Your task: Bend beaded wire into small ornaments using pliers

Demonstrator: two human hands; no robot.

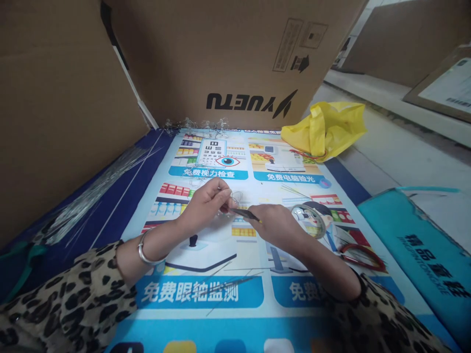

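My left hand [210, 202] is closed in a pinch on a small piece of bent thin wire [237, 197], whose loops stick out past the fingertips. My right hand [276, 223] is wrapped round a pair of pliers [245, 214]; their dark jaws point left and meet the wire at my left fingertips. The pliers' handles are mostly hidden in the palm. Several loose straight wires [228, 285] lie on the printed sheet [250, 269] in front of me. Beyond my right wrist lies a clear round spool or roll [308, 221].
A red-handled tool [363, 257] lies by my right forearm. Bundled wires [95, 196] stretch along the left. Several bent wire shapes [198, 126] sit at the back against a cardboard box [221, 59]. A yellow bag [327, 130] and a teal bag [412, 250] are on the right.
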